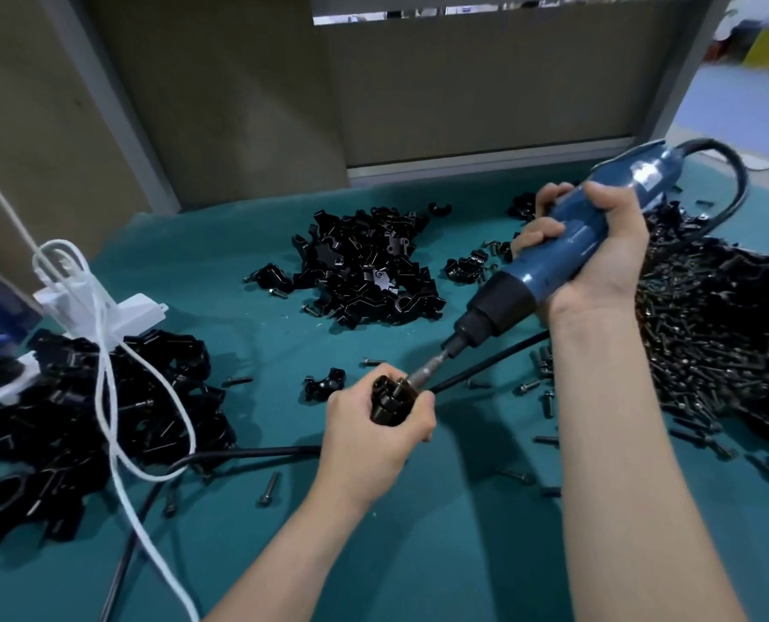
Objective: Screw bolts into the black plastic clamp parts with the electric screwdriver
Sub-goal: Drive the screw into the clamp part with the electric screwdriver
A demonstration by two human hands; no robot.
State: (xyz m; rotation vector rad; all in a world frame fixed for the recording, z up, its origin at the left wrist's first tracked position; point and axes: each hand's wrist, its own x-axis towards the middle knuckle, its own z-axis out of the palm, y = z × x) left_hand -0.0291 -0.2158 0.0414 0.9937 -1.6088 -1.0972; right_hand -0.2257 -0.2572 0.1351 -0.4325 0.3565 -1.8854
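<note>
A person's left hand [373,426] curls round one black clamp part [388,405] at mid-frame, while the right hand [598,253] grips the one blue electric screwdriver [562,262], slanting in from 2 o'clock; the bit's tip is hidden inside the part. Three dark heaps lie on the teal cloth [441,531]: left heap [73,424] at 9 o'clock, middle heap [364,271] at 12, bolt heap [710,343] at 3, the side ones cut off, their pieces too tangled to count.

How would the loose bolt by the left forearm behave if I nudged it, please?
The bolt has a round shank, so it would probably roll, curving around its wider head. The teal cloth likely slows it. It looks stiff and light.
</note>
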